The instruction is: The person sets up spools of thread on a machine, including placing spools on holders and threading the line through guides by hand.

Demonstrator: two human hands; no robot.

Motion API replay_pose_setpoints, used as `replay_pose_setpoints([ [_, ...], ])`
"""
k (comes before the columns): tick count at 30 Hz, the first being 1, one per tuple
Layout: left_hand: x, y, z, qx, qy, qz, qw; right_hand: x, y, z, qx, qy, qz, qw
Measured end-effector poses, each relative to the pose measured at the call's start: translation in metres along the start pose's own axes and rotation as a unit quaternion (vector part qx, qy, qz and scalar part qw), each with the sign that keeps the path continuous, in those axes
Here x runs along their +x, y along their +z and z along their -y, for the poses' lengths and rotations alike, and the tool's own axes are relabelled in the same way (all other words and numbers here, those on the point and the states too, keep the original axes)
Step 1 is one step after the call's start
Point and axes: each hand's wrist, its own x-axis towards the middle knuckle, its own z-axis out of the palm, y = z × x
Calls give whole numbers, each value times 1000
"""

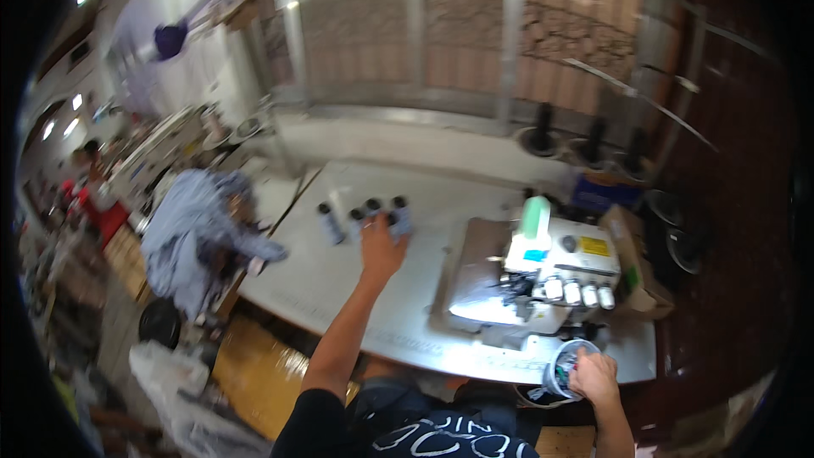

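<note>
Several small blue-grey thread spools (330,225) with dark tops stand on the pale sewing table (339,276). My left hand (384,248) reaches in among the clustered ones, its fingers bent and closed round a spool, partly hidden by the hand itself. One spool stands apart to the left of that cluster. At the table's near right edge, my right hand (597,377) grips the rim of a pale round cup (551,373). Small dark and coloured items lie inside the cup; blur keeps me from naming them.
A white sewing machine (581,252) stands right of centre, with a cardboard box (634,267) beside it. Dark thread cones (541,134) stand behind. Blue-grey cloth (197,225) is heaped at the left. A yellow-brown board (259,371) lies below the table's left edge.
</note>
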Motion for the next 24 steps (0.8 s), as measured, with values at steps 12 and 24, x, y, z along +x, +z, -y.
replay_pose_setpoints([
  [12, -8, 10, -5, -73, -30, -75, 994, -30, -29, -38, 214, 4, -231, 949],
  [24, -35, -88, -134, -274, -112, 136, 946, 32, -43, 162, 394, -286, -354, 798],
])
